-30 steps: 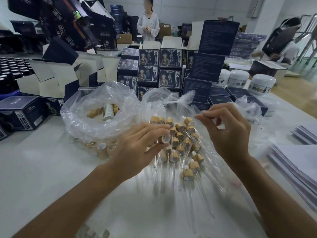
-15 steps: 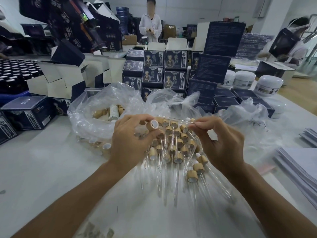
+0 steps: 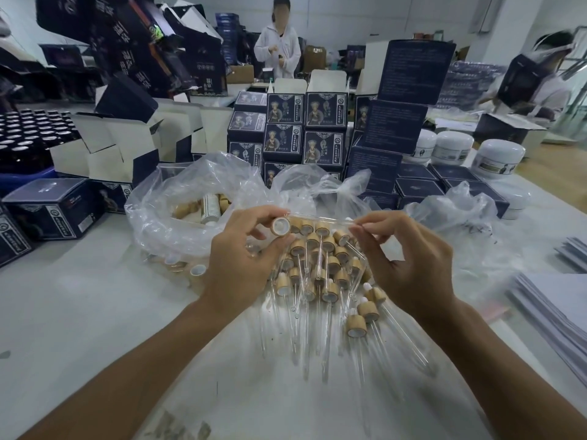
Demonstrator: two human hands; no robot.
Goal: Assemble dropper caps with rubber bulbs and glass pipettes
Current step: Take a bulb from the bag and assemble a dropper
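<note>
Wood-look round cap, white liner facing camera, pinched in left hand between thumb and curled fingers, raised just above pile of finished droppers. Clear thin glass pipette lies level, pinched at one end by right hand, tip reaching cap. Crinkled clear bag of loose caps left of pile. Dark printed boxes stacked behind pile.

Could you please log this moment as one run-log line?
left hand: holds cap | right hand: pinches pipette | pipette tip at cap opening | finished droppers below
</note>
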